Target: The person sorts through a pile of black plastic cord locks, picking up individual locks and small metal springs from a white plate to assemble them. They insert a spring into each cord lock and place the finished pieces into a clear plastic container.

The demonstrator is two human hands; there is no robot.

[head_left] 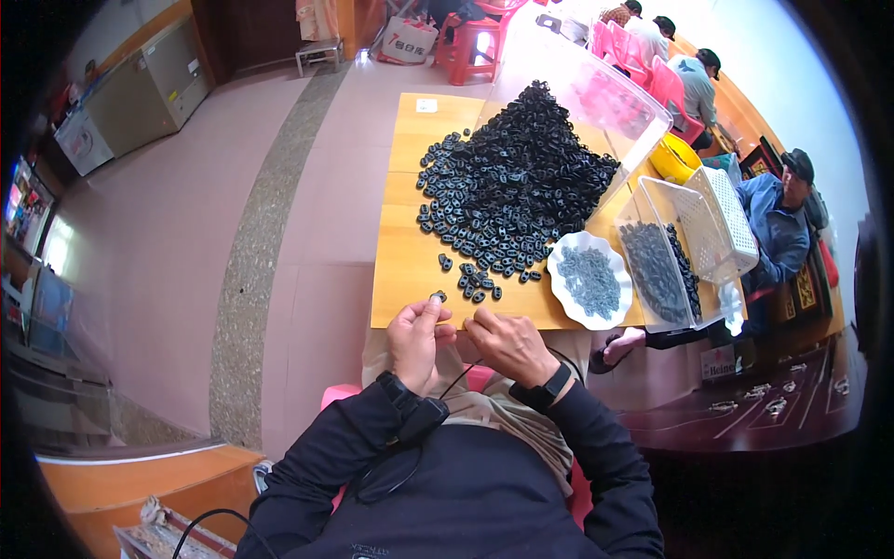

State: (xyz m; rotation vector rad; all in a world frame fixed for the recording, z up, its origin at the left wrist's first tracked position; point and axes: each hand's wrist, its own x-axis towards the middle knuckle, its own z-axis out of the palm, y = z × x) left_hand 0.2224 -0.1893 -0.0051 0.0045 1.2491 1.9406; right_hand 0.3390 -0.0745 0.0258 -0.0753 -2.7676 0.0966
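Observation:
My left hand (pixel 415 341) is closed over the table's front edge, pinching a small black plastic piece (pixel 439 295) between thumb and fingertip. Close by on its right, my right hand (pixel 512 347) has its thumb and fingers pressed together at the edge. Whatever they hold, if anything, is too small to make out. A big heap of black oval two-holed plastic pieces (pixel 531 172) covers much of the wooden table (pixel 399 233), with several loose ones (pixel 475 279) just beyond my hands. Right of these stands a white scalloped dish (pixel 599 322) of tiny grey pieces (pixel 589 281).
A clear bin (pixel 643 140) lies behind the heap, its opening toward me. At the right edge stand a clear box (pixel 672 200) of black pieces, a white perforated basket (pixel 724 219) and a yellow container (pixel 674 158). Several people sit at the right, one in a blue jacket (pixel 778 228).

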